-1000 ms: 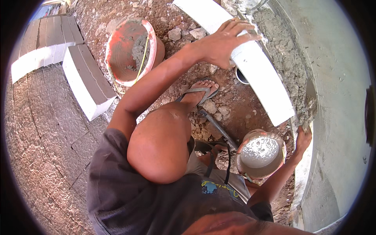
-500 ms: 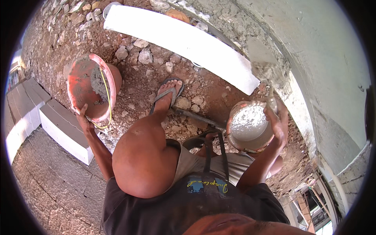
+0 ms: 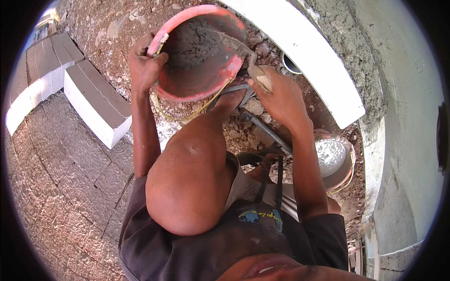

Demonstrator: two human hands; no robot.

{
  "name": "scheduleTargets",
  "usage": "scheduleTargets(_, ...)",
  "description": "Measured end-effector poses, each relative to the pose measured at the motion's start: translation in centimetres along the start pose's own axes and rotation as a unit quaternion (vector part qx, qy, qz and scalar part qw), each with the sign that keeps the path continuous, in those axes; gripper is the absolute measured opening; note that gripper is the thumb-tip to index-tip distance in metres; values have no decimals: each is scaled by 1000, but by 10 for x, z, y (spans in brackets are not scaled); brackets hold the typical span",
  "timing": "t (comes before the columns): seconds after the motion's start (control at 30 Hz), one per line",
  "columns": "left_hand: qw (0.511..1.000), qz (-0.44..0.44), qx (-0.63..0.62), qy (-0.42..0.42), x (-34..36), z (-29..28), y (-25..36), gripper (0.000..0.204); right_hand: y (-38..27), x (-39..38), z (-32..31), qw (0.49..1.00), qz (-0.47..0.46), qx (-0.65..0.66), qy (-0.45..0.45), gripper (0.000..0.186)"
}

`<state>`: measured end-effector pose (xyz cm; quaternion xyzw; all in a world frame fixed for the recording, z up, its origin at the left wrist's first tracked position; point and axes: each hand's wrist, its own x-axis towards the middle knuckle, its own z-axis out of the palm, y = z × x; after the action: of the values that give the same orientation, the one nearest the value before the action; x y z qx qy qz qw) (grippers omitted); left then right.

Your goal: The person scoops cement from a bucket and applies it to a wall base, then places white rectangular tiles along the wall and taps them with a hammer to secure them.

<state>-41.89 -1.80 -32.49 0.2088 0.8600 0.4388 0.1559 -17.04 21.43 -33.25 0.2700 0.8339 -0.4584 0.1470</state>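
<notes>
My left hand (image 3: 144, 65) grips the rim of a round red-orange plastic bucket (image 3: 213, 77), fingers curled around its left side and thumb over the lip. The bucket sits in front of my raised knee, its mouth facing me, with a thin yellow cord handle (image 3: 187, 117) looping below it. My right hand (image 3: 281, 96) is closed about the handle of a mortar-smeared metal trowel (image 3: 236, 45), the blade reaching in over the bucket's right side, near the thick grey mortar (image 3: 197, 47) inside. I judge the step in hand to be gathering mortar; the next move calls for a firm left hold on the rim and a low, level blade so a load would not slide off. Just right of the bucket, a long white block (image 3: 309, 51) lies beside the wall; near my right forearm stands a smaller bucket (image 3: 341, 177) of pale, wet liquid.
</notes>
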Motion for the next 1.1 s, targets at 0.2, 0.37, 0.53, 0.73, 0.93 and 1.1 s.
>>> scheduleTargets(0.2, 989, 10, -20, -143, 4, 20, -3, 45, -37, 62, 78, 998, 35, 4, -61, 44)
scheduleTargets(0.37, 983, 51, -62, -164, 15, 18, -3, 46, -23, 25, 54, 987, 15, -69, -143, 45)
scheduleTargets(0.53, 978, 59, -56, -194, 16, 27, 10, 40, -14, 42, 39, 976, 89, 99, -171, 63)
scheduleTargets(0.73, 970, 97, -31, -222, 10, 34, 19, 45, 8, 62, 68, 967, 85, -15, -241, 82)
scheduleTargets(0.93, 965, 94, -59, -239, 4, 40, 12, 45, 31, 13, 0, 978, 98, -168, -74, 59)
scheduleTargets(1.1, 978, 61, -65, -187, 12, 30, 9, 36, -8, 59, 22, 975, 36, -193, -100, 52)
